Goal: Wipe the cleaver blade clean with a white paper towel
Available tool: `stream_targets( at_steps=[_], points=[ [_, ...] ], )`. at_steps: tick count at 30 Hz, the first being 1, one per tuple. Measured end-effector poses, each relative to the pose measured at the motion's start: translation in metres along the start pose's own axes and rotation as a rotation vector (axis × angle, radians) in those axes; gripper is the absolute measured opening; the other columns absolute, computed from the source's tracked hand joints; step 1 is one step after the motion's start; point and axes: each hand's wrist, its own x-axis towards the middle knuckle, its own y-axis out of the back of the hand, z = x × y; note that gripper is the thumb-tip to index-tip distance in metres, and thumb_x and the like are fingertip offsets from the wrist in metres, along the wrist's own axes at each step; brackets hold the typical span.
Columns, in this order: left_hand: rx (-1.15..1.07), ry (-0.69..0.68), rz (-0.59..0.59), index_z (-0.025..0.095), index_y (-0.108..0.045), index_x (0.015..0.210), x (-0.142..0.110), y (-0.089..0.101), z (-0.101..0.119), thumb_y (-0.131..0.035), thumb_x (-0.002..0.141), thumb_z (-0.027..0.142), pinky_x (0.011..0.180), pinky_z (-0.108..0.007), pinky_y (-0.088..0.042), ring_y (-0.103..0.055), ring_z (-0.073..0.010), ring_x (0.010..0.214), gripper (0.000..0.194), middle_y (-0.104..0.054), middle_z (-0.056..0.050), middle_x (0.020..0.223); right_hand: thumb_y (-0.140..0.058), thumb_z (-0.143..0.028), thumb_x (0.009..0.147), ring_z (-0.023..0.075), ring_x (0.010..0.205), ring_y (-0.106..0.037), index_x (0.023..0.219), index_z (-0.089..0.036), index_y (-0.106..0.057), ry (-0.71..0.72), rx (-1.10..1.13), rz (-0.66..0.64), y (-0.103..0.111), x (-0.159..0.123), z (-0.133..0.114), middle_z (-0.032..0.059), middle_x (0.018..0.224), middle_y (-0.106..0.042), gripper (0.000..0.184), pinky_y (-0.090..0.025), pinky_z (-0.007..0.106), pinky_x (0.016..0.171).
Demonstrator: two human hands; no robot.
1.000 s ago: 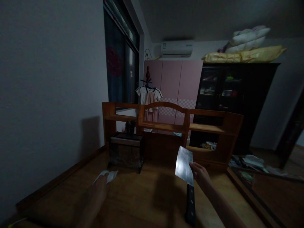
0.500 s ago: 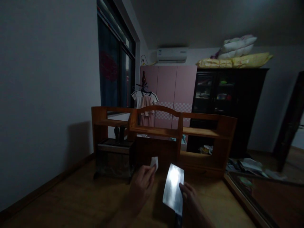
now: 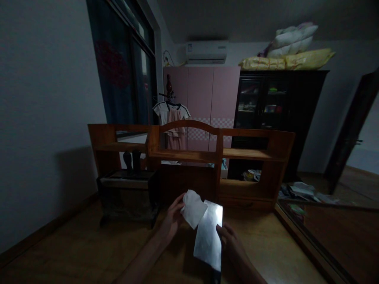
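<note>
My right hand [image 3: 230, 245] grips a cleaver [image 3: 208, 236] at the base of its broad shiny blade, which points up and away from me. My left hand [image 3: 171, 220] pinches a white tissue [image 3: 193, 208] and holds it against the blade's upper left corner. Both hands hover over a wooden desk [image 3: 89, 252] in a dim room. The cleaver's dark handle is mostly cut off at the bottom edge of the view.
A wooden desktop shelf [image 3: 251, 157] runs across the back of the desk. A dark knife block [image 3: 127, 191] with handles sticking up stands at its left. A grey wall is on the left. Behind are a pink wardrobe [image 3: 207, 98] and a dark cabinet [image 3: 278, 102].
My left hand lifted the tissue off the desk at left and carried it right to the cleaver blade. My right hand drew the cleaver lower and closer. The view swung slightly left.
</note>
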Motion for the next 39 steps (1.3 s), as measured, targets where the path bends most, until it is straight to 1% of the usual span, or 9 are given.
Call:
stream_targets(
  at_steps=[7, 12, 15, 17, 23, 32, 34, 36, 39],
  points=[
    [0.021, -0.053, 0.078, 0.019, -0.048, 0.131, 0.005, 0.016, -0.009, -0.071, 0.076, 0.018, 0.07, -0.022, -0.05, -0.065, -0.0175, 0.087, 0.059, -0.065, -0.009, 0.103, -0.078, -0.05, 0.063, 0.0114, 0.044, -0.048, 0.079, -0.021, -0.057, -0.051, -0.003, -0.002, 0.001, 0.001, 0.001, -0.0033, 0.055, -0.051, 0.039, -0.036, 0.021, 0.041],
    [-0.103, 0.025, 0.171, 0.018, -0.051, 0.128, 0.006, 0.021, -0.009, -0.066, 0.079, 0.014, 0.072, -0.024, -0.053, -0.066, -0.0185, 0.089, 0.051, -0.065, -0.01, 0.11, -0.078, -0.043, 0.068, 0.005, 0.038, -0.032, 0.083, -0.021, -0.055, -0.073, 0.046, -0.053, 0.012, 0.008, 0.011, -0.0093, 0.05, -0.037, 0.035, -0.027, 0.017, 0.04],
    [-0.215, 0.115, 0.148, 0.011, -0.056, 0.119, 0.005, 0.024, -0.012, -0.063, 0.086, 0.031, 0.081, -0.029, -0.053, -0.065, -0.0229, 0.096, 0.039, -0.065, -0.013, 0.111, -0.079, -0.04, 0.067, 0.005, 0.04, -0.033, 0.085, -0.021, -0.055, -0.093, 0.043, -0.078, 0.015, 0.009, 0.013, -0.0092, 0.052, -0.038, 0.036, -0.026, 0.016, 0.04],
    [-0.242, 0.147, 0.076, 0.008, -0.058, 0.114, 0.005, 0.026, -0.015, -0.06, 0.087, 0.044, 0.086, -0.033, -0.052, -0.063, -0.0267, 0.102, 0.046, -0.064, -0.015, 0.112, -0.078, -0.041, 0.069, 0.0052, 0.04, -0.033, 0.085, -0.021, -0.054, -0.097, 0.037, -0.089, 0.014, 0.007, 0.01, -0.0089, 0.053, -0.04, 0.035, -0.026, 0.017, 0.041],
    [-0.182, 0.082, 0.077, 0.008, -0.06, 0.112, 0.008, 0.028, -0.026, -0.065, 0.082, 0.01, 0.092, -0.03, -0.049, -0.064, -0.023, 0.099, 0.031, -0.067, -0.012, 0.107, -0.077, -0.046, 0.066, 0.0063, 0.04, -0.037, 0.077, -0.02, -0.052, -0.071, -0.031, -0.093, 0.005, -0.001, 0.001, -0.0075, 0.053, -0.043, 0.038, -0.028, 0.017, 0.04],
    [-0.125, -0.034, 0.138, 0.009, -0.06, 0.115, 0.005, 0.02, -0.013, -0.065, 0.083, 0.019, 0.096, -0.037, -0.046, -0.059, -0.0272, 0.109, 0.034, -0.064, -0.015, 0.113, -0.075, -0.044, 0.07, 0.0085, 0.045, -0.046, 0.087, -0.02, -0.055, -0.085, -0.023, -0.108, 0.006, -0.001, 0.0, -0.0044, 0.061, -0.052, 0.035, -0.035, 0.018, 0.043],
    [-0.042, -0.142, 0.143, 0.016, -0.059, 0.12, -0.004, 0.006, -0.004, -0.065, 0.083, 0.02, 0.103, -0.033, -0.039, -0.05, -0.0244, 0.121, 0.037, -0.061, -0.01, 0.121, -0.075, -0.045, 0.07, 0.0096, 0.046, -0.048, 0.089, -0.021, -0.056, -0.083, -0.033, -0.11, 0.005, -0.002, -0.001, -0.0033, 0.063, -0.055, 0.036, -0.036, 0.019, 0.043],
    [0.298, -0.325, 0.074, 0.019, -0.06, 0.122, -0.017, -0.011, 0.001, -0.063, 0.085, 0.021, 0.11, -0.03, -0.026, -0.036, -0.0222, 0.132, 0.037, -0.056, -0.007, 0.129, -0.075, -0.046, 0.069, 0.0117, 0.049, -0.052, 0.093, -0.022, -0.057, -0.076, -0.043, -0.108, 0.003, -0.003, -0.002, -0.0012, 0.067, -0.059, 0.039, -0.04, 0.02, 0.045],
    [0.705, -0.437, -0.231, 0.023, -0.055, 0.129, -0.035, -0.031, -0.002, -0.055, 0.089, 0.024, 0.115, -0.034, -0.014, -0.028, -0.022, 0.137, 0.039, -0.044, -0.004, 0.14, -0.076, -0.046, 0.068, 0.0159, 0.057, -0.059, 0.103, -0.023, -0.059, -0.07, -0.032, -0.095, -0.001, -0.005, -0.002, 0.0021, 0.078, -0.064, 0.045, -0.046, 0.025, 0.051]
  ],
)
